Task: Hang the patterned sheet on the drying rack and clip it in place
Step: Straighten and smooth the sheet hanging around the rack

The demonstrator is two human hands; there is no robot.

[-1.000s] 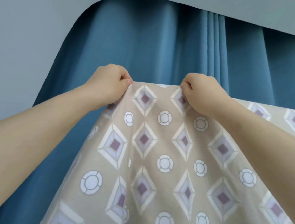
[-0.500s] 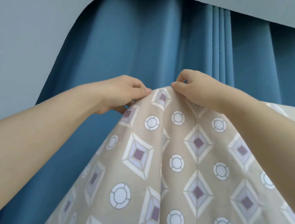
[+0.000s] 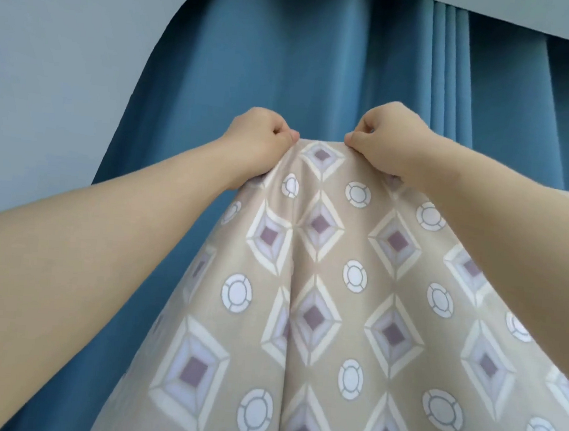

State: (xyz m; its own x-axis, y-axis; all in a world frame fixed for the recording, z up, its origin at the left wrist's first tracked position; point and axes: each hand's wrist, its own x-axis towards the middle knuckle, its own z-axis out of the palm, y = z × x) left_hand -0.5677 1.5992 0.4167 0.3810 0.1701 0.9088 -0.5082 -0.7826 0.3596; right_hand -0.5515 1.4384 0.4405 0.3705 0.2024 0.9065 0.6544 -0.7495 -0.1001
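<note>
The patterned sheet [image 3: 338, 288] is beige with white-edged purple diamonds and white rings. It hangs down toward me from a raised top edge and fills the lower middle and right of the head view. My left hand [image 3: 259, 137] grips the top edge with curled fingers. My right hand [image 3: 386, 138] pinches the same edge a short way to the right. Both arms reach up and forward. A vertical fold runs down the cloth between the hands. The drying rack and any clips are hidden from view.
A blue pleated curtain [image 3: 324, 64] hangs right behind the sheet. A pale grey wall [image 3: 49, 57] lies to the left and along the top.
My hands have gone from close together at a bunched peak to a little apart along the top edge. The left hand's fingers have curled tighter on the cloth.
</note>
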